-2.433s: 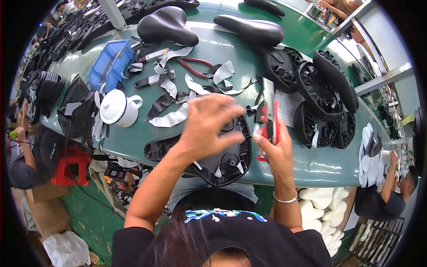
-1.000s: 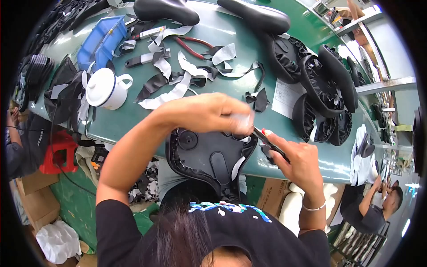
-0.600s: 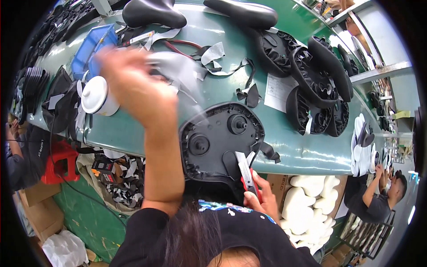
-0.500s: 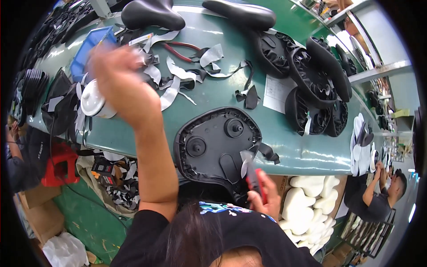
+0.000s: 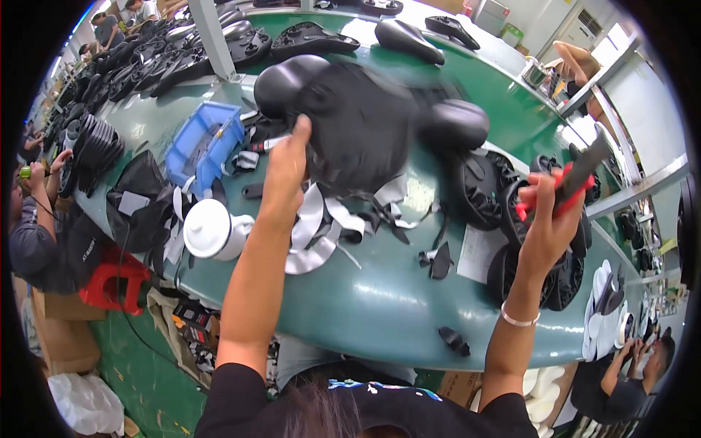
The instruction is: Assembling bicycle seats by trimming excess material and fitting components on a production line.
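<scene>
My left hand (image 5: 287, 164) is closed on the edge of a black bicycle saddle (image 5: 358, 131), held up over the far part of the table; motion smears it. In my right hand (image 5: 546, 230), raised at the right, are red-handled scissors (image 5: 584, 175), their dark blades pointing up and away. Below the saddle, grey-white and black trimmed strips (image 5: 314, 226) lie on the green table (image 5: 365, 306). Two glossy black saddles are partly hidden behind the held one, the left one (image 5: 281, 84) and the right one (image 5: 460, 124).
Left of my left forearm stand a white enamel mug (image 5: 208, 230) and a blue bin (image 5: 204, 142). Several upturned saddles (image 5: 482, 186) crowd the right beside a paper sheet (image 5: 475, 252). A metal post (image 5: 212, 36) rises at the far left. People work at both sides.
The saddle has gone from the table's near edge to the far side, now in my left hand. My right hand has risen to the right with the scissors. The view has tilted up.
</scene>
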The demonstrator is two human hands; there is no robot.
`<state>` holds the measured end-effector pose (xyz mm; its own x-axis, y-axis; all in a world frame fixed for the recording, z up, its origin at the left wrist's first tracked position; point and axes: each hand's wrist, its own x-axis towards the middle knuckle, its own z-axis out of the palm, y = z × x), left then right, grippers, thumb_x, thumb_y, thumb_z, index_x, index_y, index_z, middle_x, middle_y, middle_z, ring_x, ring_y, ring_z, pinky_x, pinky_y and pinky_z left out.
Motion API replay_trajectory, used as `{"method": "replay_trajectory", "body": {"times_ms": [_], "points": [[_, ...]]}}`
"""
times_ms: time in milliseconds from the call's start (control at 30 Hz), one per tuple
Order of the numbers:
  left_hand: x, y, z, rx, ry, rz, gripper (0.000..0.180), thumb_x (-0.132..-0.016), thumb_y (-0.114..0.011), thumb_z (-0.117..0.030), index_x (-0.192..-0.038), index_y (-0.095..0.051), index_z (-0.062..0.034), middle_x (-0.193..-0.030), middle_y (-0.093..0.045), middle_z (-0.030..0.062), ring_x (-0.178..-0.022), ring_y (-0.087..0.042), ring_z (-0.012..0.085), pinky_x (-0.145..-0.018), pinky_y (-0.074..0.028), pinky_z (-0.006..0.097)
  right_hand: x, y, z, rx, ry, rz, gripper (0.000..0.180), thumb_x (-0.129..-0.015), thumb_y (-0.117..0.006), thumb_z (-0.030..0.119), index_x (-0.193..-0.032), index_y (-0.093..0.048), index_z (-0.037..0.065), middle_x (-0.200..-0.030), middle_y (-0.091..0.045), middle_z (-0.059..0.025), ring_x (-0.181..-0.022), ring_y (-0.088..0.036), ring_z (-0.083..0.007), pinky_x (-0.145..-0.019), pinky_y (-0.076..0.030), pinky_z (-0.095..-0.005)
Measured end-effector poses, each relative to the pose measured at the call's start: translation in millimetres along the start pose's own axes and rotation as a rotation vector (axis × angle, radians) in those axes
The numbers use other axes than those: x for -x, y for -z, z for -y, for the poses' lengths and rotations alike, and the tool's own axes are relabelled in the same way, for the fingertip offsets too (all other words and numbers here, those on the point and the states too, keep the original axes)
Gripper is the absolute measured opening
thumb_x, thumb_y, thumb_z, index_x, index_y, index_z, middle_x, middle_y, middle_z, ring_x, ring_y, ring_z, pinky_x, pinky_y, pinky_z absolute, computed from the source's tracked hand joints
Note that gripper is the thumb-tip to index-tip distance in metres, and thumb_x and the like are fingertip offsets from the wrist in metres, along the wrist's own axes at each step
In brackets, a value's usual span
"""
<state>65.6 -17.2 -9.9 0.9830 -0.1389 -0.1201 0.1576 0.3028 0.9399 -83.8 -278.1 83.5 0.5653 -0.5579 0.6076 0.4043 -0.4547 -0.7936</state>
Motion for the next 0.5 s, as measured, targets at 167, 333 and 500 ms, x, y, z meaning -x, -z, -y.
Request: {"method": "replay_trajectory", "body": {"times_ms": [167,333,500], "points": [[-16.2,-48.7,75.3,-0.369,-0.513,-0.029,0.02,-0.093,-0.057,-0.019,-0.106,-0.055,-0.004,-0.087,-0.06,0.002,-0.065,-0.057,0.0104,-0.058,-0.045,0.023,-104.9,-96.7,-76.9,-0.15,-0.183,0.151,0.033,-0.082,-0.073,0.02,-0.102,-0.054,0.002,-0.075,-0.06,-0.0055,-0.053,-0.052,-0.0071,-0.047,-0.041,-0.0207],[12.5,-71.1,96.2,-0.537,-0.481,0.057,0.007,-0.087,-0.06,-0.004,-0.092,-0.057,-0.0005,-0.083,-0.056,0.0086,-0.062,-0.053,0.0139,-0.055,-0.044,0.027,-227.2,-171.8,-247.5,-0.2,-0.478,0.174,0.03,-0.072,-0.071,0.004,-0.097,-0.056,0.002,-0.073,-0.061,-0.008,-0.053,-0.055,-0.0144,-0.048,-0.048,-0.0286],[21.5,-62.4,86.1,-0.522,-0.349,0.124,0.013,-0.078,-0.068,-0.006,-0.089,-0.061,-0.0039,-0.086,-0.062,0.0107,-0.071,-0.062,0.0278,-0.061,-0.048,0.036,-316.9,-256.8,-370.5,-0.283,-0.911,0.015,0.03,-0.071,-0.074,0.005,-0.094,-0.056,0.006,-0.081,-0.057,-0.0059,-0.066,-0.058,-0.0234,-0.06,-0.049,-0.0513]]}}
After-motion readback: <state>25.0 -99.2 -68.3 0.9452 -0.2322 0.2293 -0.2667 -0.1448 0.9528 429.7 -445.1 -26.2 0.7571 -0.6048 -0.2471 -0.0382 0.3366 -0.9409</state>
